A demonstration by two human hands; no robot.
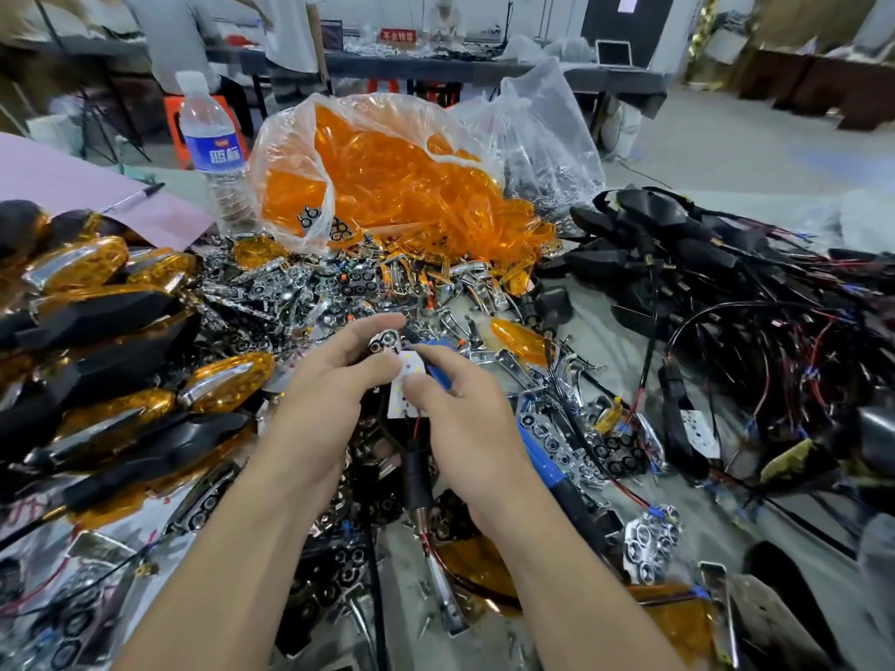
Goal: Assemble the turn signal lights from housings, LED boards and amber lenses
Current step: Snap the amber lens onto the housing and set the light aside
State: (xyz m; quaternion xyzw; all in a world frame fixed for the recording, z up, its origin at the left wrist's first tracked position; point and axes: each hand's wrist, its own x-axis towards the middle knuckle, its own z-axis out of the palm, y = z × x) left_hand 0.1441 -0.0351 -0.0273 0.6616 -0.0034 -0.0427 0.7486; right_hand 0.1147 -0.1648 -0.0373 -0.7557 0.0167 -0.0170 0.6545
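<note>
Our worktable (615, 346) is buried in parts. On the right lies a tangled heap of black plastic housings (702, 263) with black and red wires. On the left is a stack of finished lights (97, 331), black shells with amber and chrome faces. At far centre a clear plastic bag of amber lenses (387, 186) slumps open, and more lenses spill out at its near edge. Between the bag and our hands spreads a pile of loose chrome reflectors (300, 293). To the far left lies a pink sheet (58, 181) with a pen (133, 198) on it, and a clear water bottle with a blue label (215, 152) stands upright just left of the bag.

Near centre, our left hand (329, 380) has its fingers curled, and thumb and forefinger pinch a small chrome reflector piece (385, 342). This piece sits at the far end of the white LED board (409, 385). Our right hand (465, 418) pinches that board between thumb and forefinger, with the other fingers loosely curled. Below the board a black stem (416, 477) hangs toward us, trailing red and black wires. A blue-handled screwdriver (552, 457) runs beneath the right hand; we cannot tell whether the hand grips it. A single amber lens (520, 341) lies on the table just right of our hands.
</note>
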